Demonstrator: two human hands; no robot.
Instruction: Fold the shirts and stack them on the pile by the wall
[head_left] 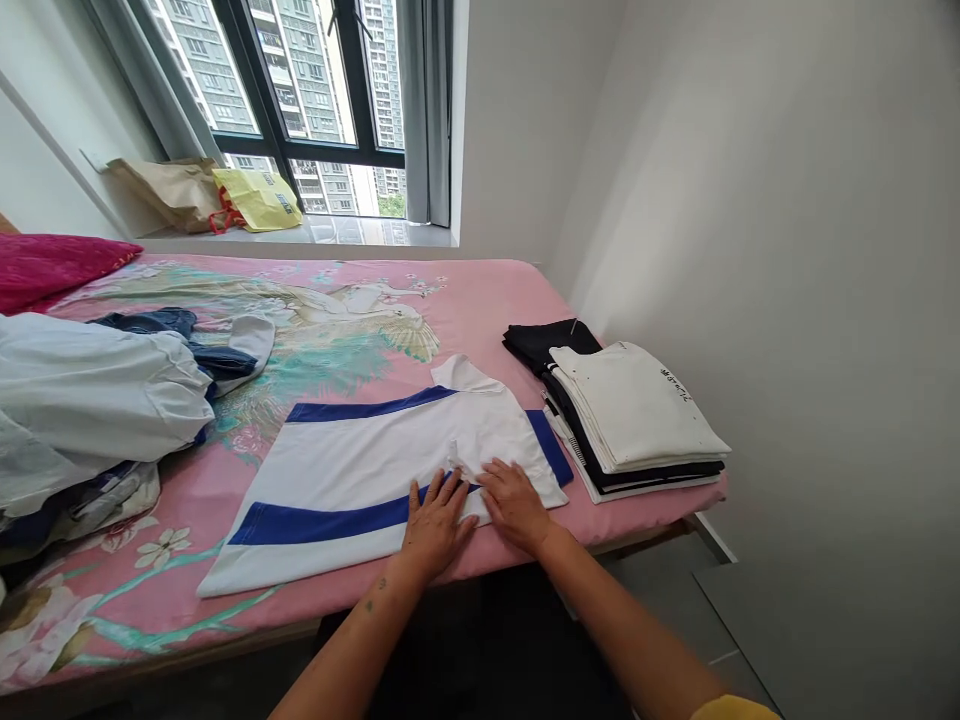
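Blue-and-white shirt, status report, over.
Left hand, right hand: both palm-down on shirt. Shirt laid out on bed. Nothing else on top; folded stack close on right.

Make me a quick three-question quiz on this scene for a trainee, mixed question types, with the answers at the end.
1. What colour are the bands on the white shirt? A) red B) blue C) green
2. True or false: the stack of folded clothes lies to the right of the shirt in the picture.
3. Fill in: the brown paper bag rests on the ____ .

Key: 1. B; 2. True; 3. windowsill
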